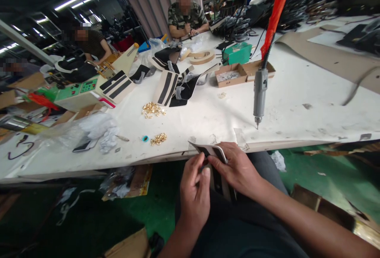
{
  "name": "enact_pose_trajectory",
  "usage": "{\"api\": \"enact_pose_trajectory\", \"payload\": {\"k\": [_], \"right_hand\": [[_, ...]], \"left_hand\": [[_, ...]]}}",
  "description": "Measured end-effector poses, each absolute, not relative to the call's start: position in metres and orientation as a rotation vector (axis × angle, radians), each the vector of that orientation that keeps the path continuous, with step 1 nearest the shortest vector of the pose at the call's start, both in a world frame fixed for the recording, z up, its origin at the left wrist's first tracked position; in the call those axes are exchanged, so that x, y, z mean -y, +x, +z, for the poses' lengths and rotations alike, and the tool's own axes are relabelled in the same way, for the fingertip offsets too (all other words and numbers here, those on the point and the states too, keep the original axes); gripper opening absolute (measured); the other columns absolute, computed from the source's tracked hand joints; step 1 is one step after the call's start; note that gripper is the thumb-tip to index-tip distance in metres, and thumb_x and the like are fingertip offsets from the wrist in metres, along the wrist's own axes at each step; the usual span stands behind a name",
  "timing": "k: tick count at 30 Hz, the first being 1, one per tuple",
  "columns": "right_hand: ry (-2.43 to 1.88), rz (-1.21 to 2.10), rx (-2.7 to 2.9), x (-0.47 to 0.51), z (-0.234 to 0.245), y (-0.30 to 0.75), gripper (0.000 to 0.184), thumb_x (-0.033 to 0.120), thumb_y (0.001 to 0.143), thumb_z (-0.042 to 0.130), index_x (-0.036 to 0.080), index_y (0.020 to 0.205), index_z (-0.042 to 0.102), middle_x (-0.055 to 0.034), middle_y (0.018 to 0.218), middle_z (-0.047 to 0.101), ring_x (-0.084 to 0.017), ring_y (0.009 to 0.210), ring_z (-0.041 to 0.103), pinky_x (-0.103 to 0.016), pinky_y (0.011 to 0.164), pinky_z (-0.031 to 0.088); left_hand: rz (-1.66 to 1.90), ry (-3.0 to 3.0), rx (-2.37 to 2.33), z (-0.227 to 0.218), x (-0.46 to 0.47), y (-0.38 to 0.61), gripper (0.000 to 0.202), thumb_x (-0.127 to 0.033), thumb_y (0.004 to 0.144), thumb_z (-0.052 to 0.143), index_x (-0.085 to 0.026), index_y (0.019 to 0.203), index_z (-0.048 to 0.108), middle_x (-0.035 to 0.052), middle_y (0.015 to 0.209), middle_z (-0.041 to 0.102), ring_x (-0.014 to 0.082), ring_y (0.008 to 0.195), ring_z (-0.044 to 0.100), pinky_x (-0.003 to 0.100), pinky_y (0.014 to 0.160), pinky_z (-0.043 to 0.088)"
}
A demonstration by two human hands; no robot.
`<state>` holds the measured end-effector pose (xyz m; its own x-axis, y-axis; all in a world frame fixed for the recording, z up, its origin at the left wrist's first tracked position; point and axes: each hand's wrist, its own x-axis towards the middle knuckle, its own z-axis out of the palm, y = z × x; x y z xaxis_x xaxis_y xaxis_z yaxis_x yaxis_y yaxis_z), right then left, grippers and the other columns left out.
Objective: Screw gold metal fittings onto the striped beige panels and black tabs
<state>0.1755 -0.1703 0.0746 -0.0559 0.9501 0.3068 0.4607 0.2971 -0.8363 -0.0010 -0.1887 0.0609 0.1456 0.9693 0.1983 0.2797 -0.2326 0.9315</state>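
Observation:
Over my lap, at the table's front edge, my right hand point(239, 167) grips a bent cream panel with a dark stripe point(210, 149). My left hand point(194, 194) is pinched close against the panel's inner side, thumb and fingers nearly together. Whatever is between those fingertips is too small to make out. On the table ahead lie a pile of small gold-coloured metal pieces point(152, 109) and a smaller gold pile point(158, 139), with a blue ring point(145, 138) beside it. A grey electric screwdriver point(260, 95) hangs tip down to the right of my hands.
Striped cream and black panels point(166, 88) lie mid-table. Behind them are a tape roll point(203, 57), a green box point(236, 53) and a cardboard tray of small parts point(230, 75). A co-worker point(187, 16) sits across the table. Crumpled plastic point(103, 129) lies at left.

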Motion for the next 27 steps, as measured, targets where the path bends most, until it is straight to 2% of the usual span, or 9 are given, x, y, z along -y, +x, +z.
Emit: {"api": "enact_pose_trajectory", "payload": {"k": [3, 5, 7, 9, 11, 12, 15, 18, 27], "right_hand": [[-1.283, 1.028, 1.511, 0.167, 0.079, 0.189, 0.023, 0.035, 0.104, 0.059, 0.020, 0.091, 0.071, -0.0024, 0.087, 0.074, -0.020, 0.081, 0.069, -0.029, 0.074, 0.050], [-1.308, 1.214, 1.406, 0.165, 0.081, 0.196, 0.024, 0.040, 0.102, 0.061, 0.019, 0.097, 0.073, -0.0023, 0.087, 0.075, -0.020, 0.078, 0.069, -0.027, 0.067, 0.050], [-1.348, 1.338, 1.319, 0.161, 0.081, 0.202, 0.029, 0.045, 0.099, 0.064, 0.018, 0.097, 0.073, -0.0018, 0.081, 0.073, -0.018, 0.070, 0.066, -0.025, 0.060, 0.048], [-1.397, 1.414, 1.255, 0.156, 0.079, 0.208, 0.034, 0.050, 0.097, 0.066, 0.017, 0.092, 0.072, -0.0010, 0.073, 0.070, -0.016, 0.061, 0.061, -0.024, 0.055, 0.045], [-1.455, 1.455, 1.221, 0.150, 0.078, 0.214, 0.038, 0.053, 0.095, 0.068, 0.016, 0.083, 0.069, -0.0006, 0.068, 0.067, -0.014, 0.057, 0.058, -0.023, 0.051, 0.043], [-1.486, 1.468, 1.211, 0.147, 0.077, 0.217, 0.040, 0.054, 0.094, 0.069, 0.016, 0.080, 0.068, -0.0006, 0.067, 0.066, -0.013, 0.056, 0.057, -0.023, 0.050, 0.042], [-1.551, 1.523, 1.184, 0.139, 0.074, 0.223, 0.042, 0.055, 0.091, 0.071, 0.015, 0.078, 0.067, -0.0013, 0.066, 0.065, -0.013, 0.056, 0.056, -0.022, 0.048, 0.040], [-1.610, 1.565, 1.168, 0.133, 0.071, 0.228, 0.039, 0.053, 0.090, 0.070, 0.015, 0.079, 0.068, -0.0020, 0.066, 0.066, -0.014, 0.055, 0.056, -0.023, 0.047, 0.039], [-1.858, 1.444, 1.498, 0.093, 0.069, 0.242, 0.025, 0.040, 0.084, 0.071, 0.017, 0.075, 0.070, -0.0039, 0.070, 0.072, -0.018, 0.064, 0.066, -0.024, 0.054, 0.047]], "left_hand": [[1.188, 1.856, -1.282, 0.065, 0.158, 0.000, 0.014, -0.029, 0.098, 0.069, -0.026, 0.109, 0.078, 0.0076, 0.121, 0.067, 0.0214, 0.110, 0.069, 0.028, 0.081, 0.062], [1.224, 1.887, -1.305, 0.068, 0.139, 0.004, 0.007, -0.025, 0.090, 0.077, -0.023, 0.097, 0.075, 0.0071, 0.122, 0.066, 0.0221, 0.112, 0.067, 0.031, 0.087, 0.060], [1.196, 1.749, -1.285, 0.068, 0.124, 0.010, 0.027, -0.024, 0.085, 0.081, -0.024, 0.110, 0.071, 0.0086, 0.131, 0.065, 0.0241, 0.118, 0.066, 0.034, 0.093, 0.060], [1.104, 1.522, -1.203, 0.066, 0.111, 0.015, 0.061, -0.024, 0.081, 0.083, -0.026, 0.137, 0.059, 0.0109, 0.133, 0.066, 0.0245, 0.116, 0.069, 0.035, 0.091, 0.060], [0.975, 1.354, -1.116, 0.064, 0.099, 0.018, 0.082, -0.026, 0.079, 0.083, -0.024, 0.152, 0.046, 0.0090, 0.119, 0.073, 0.0226, 0.102, 0.073, 0.032, 0.084, 0.061], [0.904, 1.315, -1.089, 0.063, 0.093, 0.020, 0.084, -0.028, 0.078, 0.083, -0.023, 0.154, 0.045, 0.0065, 0.107, 0.075, 0.0216, 0.093, 0.074, 0.031, 0.080, 0.060], [0.716, 1.321, -1.084, 0.060, 0.077, 0.021, 0.070, -0.030, 0.076, 0.084, -0.019, 0.141, 0.062, 0.0023, 0.086, 0.075, 0.0196, 0.075, 0.071, 0.029, 0.070, 0.057], [0.636, 1.378, -1.116, 0.058, 0.064, 0.023, 0.053, -0.029, 0.073, 0.084, -0.018, 0.125, 0.073, 0.0047, 0.091, 0.078, 0.0206, 0.079, 0.071, 0.030, 0.071, 0.057], [0.488, 1.370, -1.241, 0.050, 0.040, 0.040, 0.042, -0.020, 0.068, 0.082, -0.021, 0.110, 0.077, 0.0030, 0.085, 0.078, 0.0212, 0.076, 0.072, 0.028, 0.066, 0.055]]}}
